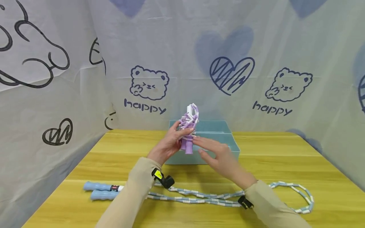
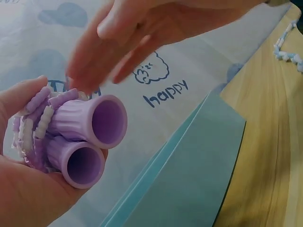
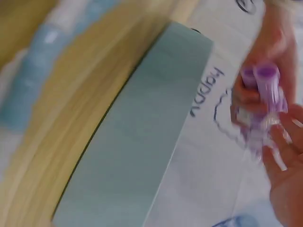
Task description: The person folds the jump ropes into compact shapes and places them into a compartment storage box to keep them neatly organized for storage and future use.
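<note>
A purple and white beaded jump rope is bundled up in my left hand, which grips it in front of the box. Its two purple handles stick out below the wound cord. From the left wrist view, the hollow ends of the handles face the camera, side by side, with beaded cord wrapped about them. My right hand has its fingers extended, fingertips right at the bundle's side. The right wrist view shows those straight fingers beside the beads, somewhat blurred.
Behind and below the hands, a light blue open-topped box stands on the wooden table. A blue and white beaded jump rope lies stretched across the front, its blue handles at left. A printed cloth hangs behind.
</note>
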{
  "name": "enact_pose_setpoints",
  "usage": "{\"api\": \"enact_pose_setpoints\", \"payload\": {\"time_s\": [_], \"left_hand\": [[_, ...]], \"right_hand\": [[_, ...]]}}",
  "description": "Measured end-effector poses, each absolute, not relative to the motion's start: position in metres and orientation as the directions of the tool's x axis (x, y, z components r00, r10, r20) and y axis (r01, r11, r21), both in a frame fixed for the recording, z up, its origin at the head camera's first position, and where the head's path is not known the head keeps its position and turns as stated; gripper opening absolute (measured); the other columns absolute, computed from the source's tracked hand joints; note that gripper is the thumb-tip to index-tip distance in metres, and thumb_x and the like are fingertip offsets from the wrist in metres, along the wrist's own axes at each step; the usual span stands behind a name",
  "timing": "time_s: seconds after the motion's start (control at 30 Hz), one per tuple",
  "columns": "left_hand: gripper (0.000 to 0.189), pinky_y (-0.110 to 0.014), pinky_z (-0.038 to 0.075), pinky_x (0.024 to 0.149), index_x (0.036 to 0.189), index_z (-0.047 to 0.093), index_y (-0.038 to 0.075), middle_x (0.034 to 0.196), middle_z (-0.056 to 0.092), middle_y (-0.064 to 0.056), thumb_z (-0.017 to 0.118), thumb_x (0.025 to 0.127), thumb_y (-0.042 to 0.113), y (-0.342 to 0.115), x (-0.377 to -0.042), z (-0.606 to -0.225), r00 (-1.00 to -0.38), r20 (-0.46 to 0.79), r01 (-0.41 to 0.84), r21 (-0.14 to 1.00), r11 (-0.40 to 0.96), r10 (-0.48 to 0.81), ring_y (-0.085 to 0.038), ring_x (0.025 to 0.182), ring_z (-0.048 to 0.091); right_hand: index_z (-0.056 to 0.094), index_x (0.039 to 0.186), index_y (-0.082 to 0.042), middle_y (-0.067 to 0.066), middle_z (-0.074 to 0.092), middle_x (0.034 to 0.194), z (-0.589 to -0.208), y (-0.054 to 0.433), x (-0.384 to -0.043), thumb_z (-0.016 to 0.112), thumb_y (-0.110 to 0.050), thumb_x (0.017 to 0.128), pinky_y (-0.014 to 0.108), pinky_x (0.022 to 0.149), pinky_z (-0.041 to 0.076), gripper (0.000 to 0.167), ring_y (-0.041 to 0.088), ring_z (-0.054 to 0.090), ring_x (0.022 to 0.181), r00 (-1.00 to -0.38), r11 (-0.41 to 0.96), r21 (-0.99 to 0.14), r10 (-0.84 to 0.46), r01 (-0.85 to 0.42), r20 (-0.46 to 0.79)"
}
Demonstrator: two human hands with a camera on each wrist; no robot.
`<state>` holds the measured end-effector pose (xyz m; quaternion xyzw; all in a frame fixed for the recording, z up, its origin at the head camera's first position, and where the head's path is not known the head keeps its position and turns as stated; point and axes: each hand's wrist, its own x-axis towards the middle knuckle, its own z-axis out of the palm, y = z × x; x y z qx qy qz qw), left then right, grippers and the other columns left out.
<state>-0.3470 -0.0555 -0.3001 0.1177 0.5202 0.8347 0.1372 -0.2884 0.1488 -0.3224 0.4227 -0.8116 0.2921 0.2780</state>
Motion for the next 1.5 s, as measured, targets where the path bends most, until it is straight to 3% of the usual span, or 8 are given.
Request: {"api": "enact_pose_setpoints", "payload": {"time_s": [0.1,0.17,0.3,0.5,0.9,1.17,1.33,1.5], "left_hand": [[0.061,-0.038,0.055,0.081,0.143,0.037,0.014,0.123,0.053,-0.013,0.066,0.090,0.002,-0.055,-0.348,-0.299,-0.935,0.037,-0.117,0.906,-0.406,0.352,-0.024,0.091,0.065],[0.062,-0.039,0.055,0.080,0.143,0.037,0.014,0.124,0.052,-0.014,0.067,0.090,0.001,-0.053,-0.348,-0.298,-0.934,0.023,-0.127,0.911,-0.394,0.356,-0.026,0.089,0.066],[0.064,-0.044,0.054,0.084,0.144,0.036,0.015,0.126,0.052,-0.016,0.068,0.090,0.003,-0.050,-0.349,-0.297,-0.936,-0.003,-0.148,0.911,-0.385,0.352,-0.029,0.091,0.065],[0.063,-0.046,0.055,0.083,0.143,0.037,0.015,0.125,0.053,-0.017,0.069,0.090,0.004,-0.052,-0.348,-0.303,-0.945,-0.035,-0.167,0.907,-0.387,0.326,-0.030,0.088,0.066],[0.056,-0.038,0.057,0.070,0.135,0.038,0.010,0.113,0.057,-0.016,0.069,0.089,0.004,-0.048,-0.349,-0.306,-0.961,-0.007,-0.112,0.924,-0.366,0.275,-0.027,0.077,0.066],[0.069,-0.040,0.051,0.087,0.146,0.027,0.015,0.130,0.045,-0.016,0.062,0.087,0.005,-0.056,-0.346,-0.296,-0.942,-0.005,-0.116,0.943,-0.311,0.337,-0.028,0.098,0.061],[0.077,-0.041,0.050,0.087,0.150,0.024,0.016,0.131,0.048,-0.015,0.067,0.087,0.006,-0.063,-0.359,-0.275,-0.944,0.061,0.039,0.996,-0.076,0.324,-0.030,0.106,0.057],[0.082,-0.041,0.055,0.078,0.146,0.030,0.011,0.120,0.052,-0.017,0.075,0.078,-0.001,-0.061,-0.387,-0.253,-0.946,0.171,0.237,0.944,0.228,0.276,-0.032,0.099,0.061]], "right_hand": [[0.053,0.141,-0.007,0.011,0.051,0.143,-0.318,0.170,-0.300,0.058,-0.024,0.100,0.050,0.106,0.037,0.044,0.031,0.047,0.132,-0.685,0.590,-0.390,-0.434,-0.707,0.585],[0.045,0.147,-0.007,0.013,0.043,0.150,-0.318,0.189,-0.312,0.051,-0.034,0.103,0.053,0.110,0.030,0.052,0.034,0.038,0.138,-0.799,0.693,-0.430,-0.373,-0.578,0.472],[0.028,0.154,-0.003,0.021,0.018,0.159,-0.322,0.220,-0.345,0.044,-0.044,0.104,0.059,0.113,0.015,0.066,0.042,0.016,0.145,-0.890,0.822,-0.375,-0.314,-0.429,0.329],[0.013,0.156,-0.002,0.024,-0.001,0.161,-0.329,0.222,-0.378,0.041,-0.054,0.101,0.063,0.112,0.000,0.080,0.045,-0.006,0.145,-0.928,0.904,-0.248,-0.298,-0.350,0.223],[0.014,0.156,-0.002,0.025,0.002,0.160,-0.350,0.213,-0.390,0.030,-0.066,0.098,0.067,0.109,-0.003,0.088,0.046,-0.009,0.144,-0.965,0.930,-0.257,-0.257,-0.263,0.056],[0.012,0.157,-0.004,0.023,0.005,0.161,-0.352,0.205,-0.393,0.030,-0.068,0.097,0.067,0.110,-0.002,0.090,0.046,-0.005,0.144,-0.966,0.937,-0.237,-0.255,-0.255,0.029],[0.011,0.157,-0.005,0.022,0.005,0.161,-0.354,0.205,-0.395,0.028,-0.072,0.095,0.067,0.110,-0.002,0.093,0.046,-0.004,0.145,-0.967,0.938,-0.238,-0.253,-0.252,0.027],[0.011,0.157,-0.005,0.022,0.006,0.161,-0.356,0.209,-0.396,0.029,-0.072,0.095,0.066,0.110,-0.002,0.094,0.046,-0.004,0.145,-0.972,0.945,-0.228,-0.232,-0.235,0.040]]}}
